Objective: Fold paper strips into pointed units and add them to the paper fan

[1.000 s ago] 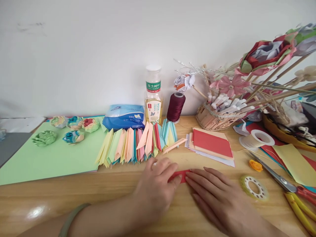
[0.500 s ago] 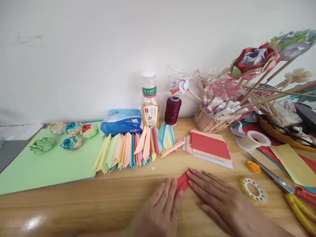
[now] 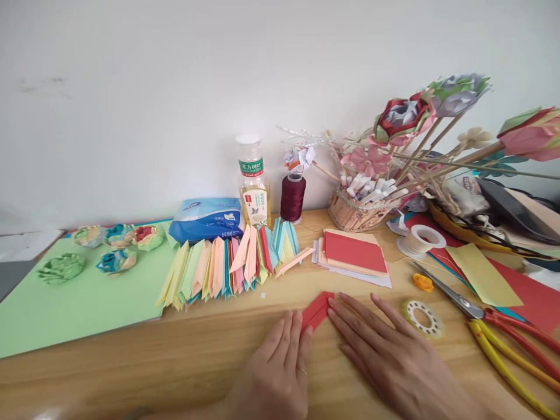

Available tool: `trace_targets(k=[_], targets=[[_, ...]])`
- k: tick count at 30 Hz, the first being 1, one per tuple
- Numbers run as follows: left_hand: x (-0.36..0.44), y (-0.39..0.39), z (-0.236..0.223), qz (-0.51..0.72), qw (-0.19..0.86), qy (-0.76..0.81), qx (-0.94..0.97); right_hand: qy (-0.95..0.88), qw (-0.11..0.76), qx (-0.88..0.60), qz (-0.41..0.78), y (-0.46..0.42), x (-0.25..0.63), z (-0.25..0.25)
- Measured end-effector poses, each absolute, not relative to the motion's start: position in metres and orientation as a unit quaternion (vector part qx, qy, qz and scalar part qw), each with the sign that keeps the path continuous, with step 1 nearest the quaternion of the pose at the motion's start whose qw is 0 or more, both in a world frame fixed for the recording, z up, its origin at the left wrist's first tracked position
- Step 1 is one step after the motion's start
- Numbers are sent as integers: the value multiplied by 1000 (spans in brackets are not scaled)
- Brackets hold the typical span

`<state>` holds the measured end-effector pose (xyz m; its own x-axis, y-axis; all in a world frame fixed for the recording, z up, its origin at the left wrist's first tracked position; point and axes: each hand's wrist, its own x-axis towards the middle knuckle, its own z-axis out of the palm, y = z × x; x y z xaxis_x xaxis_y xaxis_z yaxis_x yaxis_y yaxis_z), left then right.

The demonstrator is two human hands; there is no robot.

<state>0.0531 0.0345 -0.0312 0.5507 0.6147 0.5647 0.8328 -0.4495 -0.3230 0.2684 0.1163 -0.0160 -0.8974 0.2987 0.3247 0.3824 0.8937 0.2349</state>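
A small folded piece of red paper [image 3: 318,311] lies on the wooden table with a crease running along it. My left hand [image 3: 277,361] has its fingers together and the thumb close by, gripping the paper's lower left end against the table. My right hand [image 3: 389,347] is flat with fingers stretched out, its fingertips touching the paper's upper right edge. Beyond the hands is a stack of cut paper [image 3: 356,254] with a red sheet on top. To its left stands a row of folded paper pieces [image 3: 214,271] in several colours.
Paper flowers [image 3: 61,268] rest on a green sheet [image 3: 100,297]. A tissue pack [image 3: 205,219], bottle [image 3: 254,186], dark red thread spool [image 3: 293,198] and basket [image 3: 356,213] line the wall. Tape [image 3: 422,319], scissors [image 3: 464,303] and white thread spool [image 3: 422,239] lie right.
The view has swung right, so things on the table appear farther left. My right index finger has spread away from its neighbours. More of the red paper's upper end shows between the hands.
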Motion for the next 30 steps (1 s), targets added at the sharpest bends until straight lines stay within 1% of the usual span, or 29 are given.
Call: trace_targets(k=[3, 5, 10, 13, 21, 26, 30], targets=[[52, 35, -31, -182, 298, -426, -835, -952, 176, -194, -161, 115, 268, -18], [52, 36, -31, -181, 299, -420, -838, -952, 177, -190, -160, 115, 264, -17], [52, 35, -32, -187, 299, -426, -833, -979, 104, -158, -72, 113, 251, -10], [52, 33, -32, -181, 296, -429, -834, -980, 90, -171, -56, 112, 250, -13], [52, 29, -31, -136, 296, -427, -843, -967, 98, -192, -137, 109, 256, -17], [51, 29, -26, -146, 292, -422, -846, -956, 110, -211, -171, 104, 254, -17], [50, 29, -24, -145, 290, -418, -848, -951, 116, -228, -176, 101, 251, -18]])
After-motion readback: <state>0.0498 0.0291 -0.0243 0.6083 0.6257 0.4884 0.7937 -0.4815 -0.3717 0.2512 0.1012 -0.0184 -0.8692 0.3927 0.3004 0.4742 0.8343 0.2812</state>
